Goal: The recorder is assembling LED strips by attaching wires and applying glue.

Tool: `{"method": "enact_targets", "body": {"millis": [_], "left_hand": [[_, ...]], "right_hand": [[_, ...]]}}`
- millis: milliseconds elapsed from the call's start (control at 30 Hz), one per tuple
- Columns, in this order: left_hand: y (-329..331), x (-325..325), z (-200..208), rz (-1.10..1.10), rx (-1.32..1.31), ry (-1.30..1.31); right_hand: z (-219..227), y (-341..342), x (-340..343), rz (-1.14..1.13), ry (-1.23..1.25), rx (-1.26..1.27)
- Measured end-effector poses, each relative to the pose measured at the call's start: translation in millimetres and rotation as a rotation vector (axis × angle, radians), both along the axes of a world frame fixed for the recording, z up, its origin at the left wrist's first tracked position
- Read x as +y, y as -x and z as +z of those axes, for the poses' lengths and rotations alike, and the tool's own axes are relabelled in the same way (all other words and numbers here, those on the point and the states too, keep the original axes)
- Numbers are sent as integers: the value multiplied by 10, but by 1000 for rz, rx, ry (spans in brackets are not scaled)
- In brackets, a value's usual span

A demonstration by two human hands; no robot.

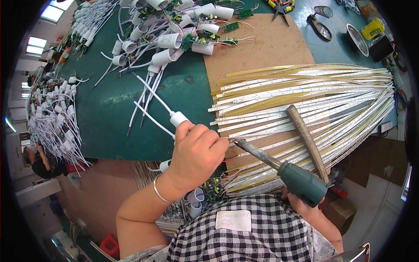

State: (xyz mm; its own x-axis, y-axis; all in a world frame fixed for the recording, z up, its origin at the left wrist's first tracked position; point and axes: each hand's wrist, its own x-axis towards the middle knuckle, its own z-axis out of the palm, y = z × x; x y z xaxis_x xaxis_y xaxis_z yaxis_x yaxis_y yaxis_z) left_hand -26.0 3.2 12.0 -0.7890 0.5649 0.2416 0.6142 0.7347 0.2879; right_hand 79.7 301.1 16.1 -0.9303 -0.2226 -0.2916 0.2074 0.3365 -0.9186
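Observation:
My left hand (194,153) is closed, its thumb and fingers pressed together over the ends of the LED strips. A white plastic housing (179,118) with a white cable sticks out from behind its knuckles. What the fingertips pinch is too small to make out. The soldering iron (301,183) has a thick green handle, and my right hand (302,205) grips it from below, partly hidden by it. Its dark tip is right beside my left fingertips. Under the iron lie many long white and yellowish LED strips (279,87), with red and white wires at some ends.
A wooden bar (307,142) lies across the strips. White housings (170,41) with green circuit boards are heaped at the back, and more cabled housings (54,107) at the left. Pliers (280,9), an iron stand (321,28) and a round dish (357,40) are at the far right.

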Motion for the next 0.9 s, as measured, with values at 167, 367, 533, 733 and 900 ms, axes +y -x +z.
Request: {"method": "enact_targets", "body": {"millis": [167,367,533,733,900], "left_hand": [[5,-10,-18,1,16,13],[-34,35,8,6,8,27],[-38,30,9,10,0,36],[-33,19,5,11,-4,48],[-18,10,-9,14,7,54]], "right_hand": [[-25,4,-11,21,-22,-18],[49,-7,-13,-5,-8,-39],[-92,-70,61,13,60,113],[-100,-86,85,-6,113,91],[-116,-81,30,-66,144,63]]}}
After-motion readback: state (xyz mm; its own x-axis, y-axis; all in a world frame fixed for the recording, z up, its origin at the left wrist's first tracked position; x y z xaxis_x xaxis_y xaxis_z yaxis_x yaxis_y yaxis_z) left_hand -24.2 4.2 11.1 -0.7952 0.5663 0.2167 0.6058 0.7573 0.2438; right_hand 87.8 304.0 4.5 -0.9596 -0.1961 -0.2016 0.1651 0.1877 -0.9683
